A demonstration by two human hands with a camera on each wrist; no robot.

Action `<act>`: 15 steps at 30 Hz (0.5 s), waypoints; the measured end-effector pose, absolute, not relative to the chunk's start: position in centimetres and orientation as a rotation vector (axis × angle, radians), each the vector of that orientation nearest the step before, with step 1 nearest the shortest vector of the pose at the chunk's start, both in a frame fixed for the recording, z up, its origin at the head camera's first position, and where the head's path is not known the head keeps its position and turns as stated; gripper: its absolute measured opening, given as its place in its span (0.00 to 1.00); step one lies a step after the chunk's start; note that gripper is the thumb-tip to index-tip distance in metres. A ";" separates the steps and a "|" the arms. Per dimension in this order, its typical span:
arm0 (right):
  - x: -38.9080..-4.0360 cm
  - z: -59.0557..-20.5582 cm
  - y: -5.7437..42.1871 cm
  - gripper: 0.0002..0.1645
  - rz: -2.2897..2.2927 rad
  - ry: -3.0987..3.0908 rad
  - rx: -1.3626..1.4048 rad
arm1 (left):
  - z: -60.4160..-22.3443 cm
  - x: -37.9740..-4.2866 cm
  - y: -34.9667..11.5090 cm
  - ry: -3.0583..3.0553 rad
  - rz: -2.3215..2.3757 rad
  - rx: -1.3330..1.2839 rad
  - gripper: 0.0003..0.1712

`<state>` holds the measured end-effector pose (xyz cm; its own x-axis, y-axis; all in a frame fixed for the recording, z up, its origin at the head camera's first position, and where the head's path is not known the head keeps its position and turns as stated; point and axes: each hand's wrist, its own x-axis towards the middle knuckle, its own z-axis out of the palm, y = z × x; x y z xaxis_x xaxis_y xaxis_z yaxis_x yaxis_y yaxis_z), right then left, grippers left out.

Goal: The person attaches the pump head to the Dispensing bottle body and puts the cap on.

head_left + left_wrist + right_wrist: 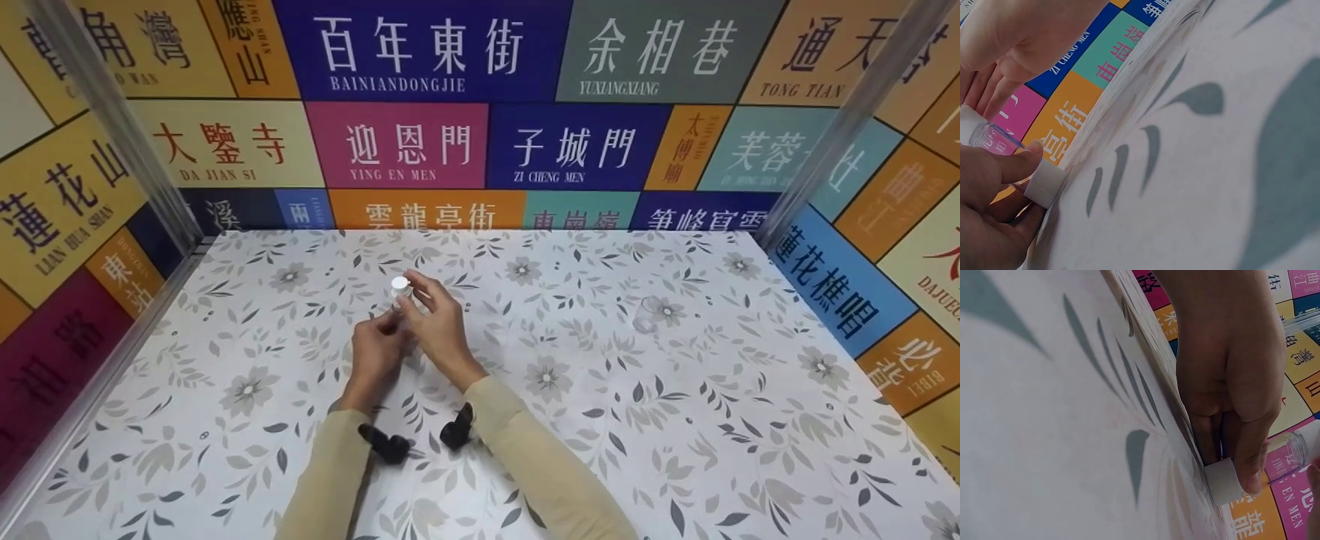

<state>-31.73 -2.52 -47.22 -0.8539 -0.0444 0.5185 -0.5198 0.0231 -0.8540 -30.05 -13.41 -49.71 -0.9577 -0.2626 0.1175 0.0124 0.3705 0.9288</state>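
A small clear cylindrical bottle (995, 138) has a white part at each end. Its white top (400, 283) faces up in the head view. The white lower end (1222, 482) stands on or just over the tabletop. My left hand (379, 349) grips the bottle low down, thumb and fingers around it near the lower white end (1045, 183). Higher up, my right hand (441, 322) pinches the bottle by its white top, thumb in front and forefinger behind. At the right edge of the right wrist view, only a bit of the right fingers (1314, 486) shows.
A clear, ring-like plastic thing (645, 315) lies to the right on the table (570, 450), which wears a white leaf-and-flower cover. Colourful sign panels (397, 142) wall it at the back and sides. Black wrist cameras (390, 448) sit at both sleeves.
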 end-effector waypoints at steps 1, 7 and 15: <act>-31.7 -47.2 -2.5 0.24 1.884 -1.963 0.580 | -49.7 -30.0 -13.4 -2.384 -1.617 0.220 0.21; -31.3 -46.8 -2.5 0.20 1.868 -1.955 0.575 | -49.7 -29.8 -13.4 -2.366 -1.638 0.217 0.18; -29.3 -44.3 -2.4 0.19 1.869 -1.931 0.536 | -49.6 -29.8 -13.3 -2.343 -1.647 0.205 0.16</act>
<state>-29.31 -2.36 -44.31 -0.8470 0.0016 0.5316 -0.5313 0.0333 -0.8465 -29.78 -13.27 -49.59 -0.9537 -0.2677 0.1374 0.0387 0.3436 0.9383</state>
